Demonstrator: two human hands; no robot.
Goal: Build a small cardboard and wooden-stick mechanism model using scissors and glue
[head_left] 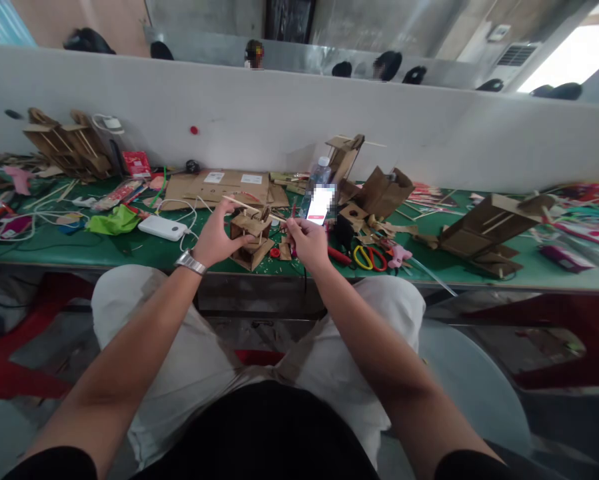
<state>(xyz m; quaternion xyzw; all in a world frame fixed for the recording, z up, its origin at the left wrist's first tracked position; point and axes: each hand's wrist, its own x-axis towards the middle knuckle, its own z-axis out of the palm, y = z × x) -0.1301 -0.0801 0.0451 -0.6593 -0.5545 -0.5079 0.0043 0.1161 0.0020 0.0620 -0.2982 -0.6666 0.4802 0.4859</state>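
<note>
Left hand point(218, 235) forward, fingers gripping cardboard model point(250, 241). Right hand point(308, 241) pinching thin reddish item point(294, 211). Upright plastic bottle point(321, 172), contents unclear.

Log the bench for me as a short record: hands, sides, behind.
Left hand: gripping small cardboard assembly
Right hand: beside the assembly, grip unclear
Left side: white device, crumpled green item
Right side: yellow and red looped handles, pink glue gun
Behind: flat cardboard, lit phone, clear bottle
Surface: green tabletop
</note>
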